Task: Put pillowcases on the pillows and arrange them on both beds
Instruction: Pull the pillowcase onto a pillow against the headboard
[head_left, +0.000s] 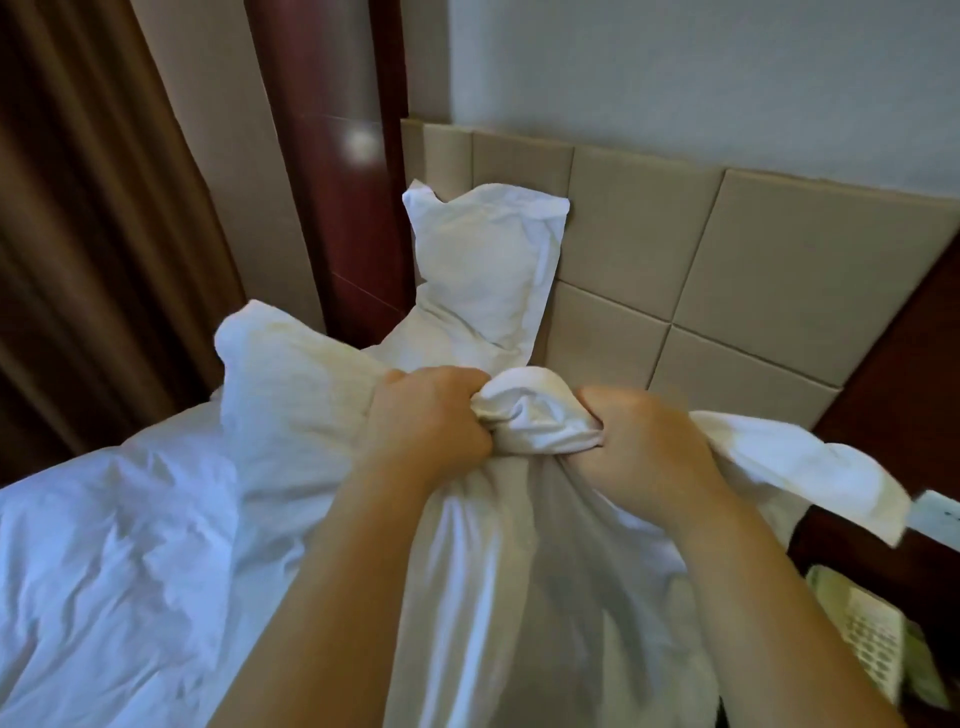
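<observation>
I hold a yellowish-white pillow (291, 395) above the bed, with a white pillowcase (519, 561) hanging down from my fists over its near part. My left hand (431, 415) and my right hand (639, 441) are both clenched on a bunch of white cloth at the pillow's middle, side by side and almost touching. The pillow's two ends stick out to the left and right of my hands. A second pillow (483, 265), in a white case, leans upright against the beige headboard (727, 270) behind.
A rumpled white duvet (114, 561) covers the bed at lower left. Brown curtains (78, 208) hang at the left, beside a dark red wooden panel (332, 156). A dark nightstand (883, 561) with a telephone (862, 629) stands at the lower right.
</observation>
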